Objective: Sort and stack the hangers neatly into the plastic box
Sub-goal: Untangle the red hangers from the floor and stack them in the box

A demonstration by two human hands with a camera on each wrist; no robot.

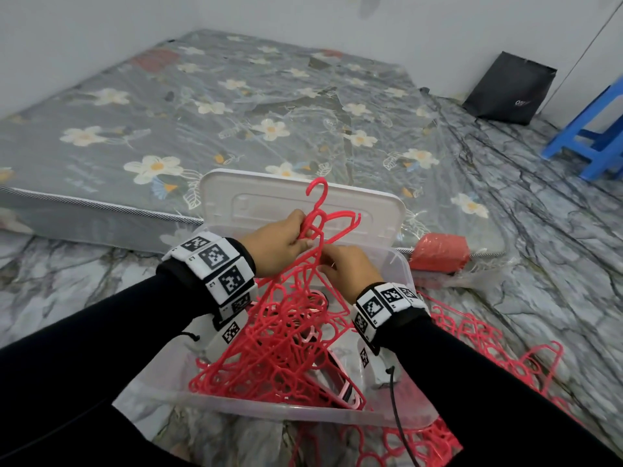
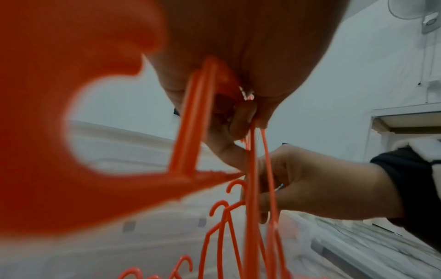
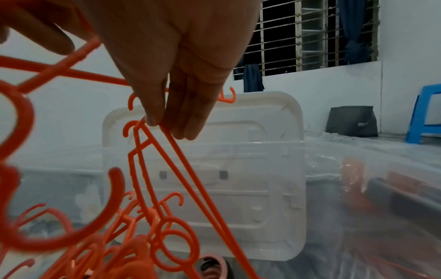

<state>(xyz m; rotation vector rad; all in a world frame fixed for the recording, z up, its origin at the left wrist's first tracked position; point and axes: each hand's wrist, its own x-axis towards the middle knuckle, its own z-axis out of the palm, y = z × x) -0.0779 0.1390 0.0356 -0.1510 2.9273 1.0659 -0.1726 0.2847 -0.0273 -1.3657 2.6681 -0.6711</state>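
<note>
A tangled bunch of red plastic hangers [image 1: 286,348] hangs from both hands down into the clear plastic box [image 1: 269,404]. My left hand [image 1: 283,244] grips several hanger necks just under the hooks; in the left wrist view its fingers [image 2: 241,120] curl round the red bars [image 2: 188,122]. My right hand [image 1: 350,267], just right of the left one and lower, pinches the thin arm of one hanger [image 3: 152,151] between its fingertips [image 3: 152,119]. Pink and dark hangers [image 1: 340,389] lie on the box bottom.
The box lid [image 1: 256,200] stands upright behind the box against a floral mattress [image 1: 202,112]. More red hangers [image 1: 472,335] lie on the marble floor to the right and at the near edge. A red wrapped bundle [image 1: 440,252], a blue stool [image 1: 593,136] and a black bag [image 1: 509,89] are farther right.
</note>
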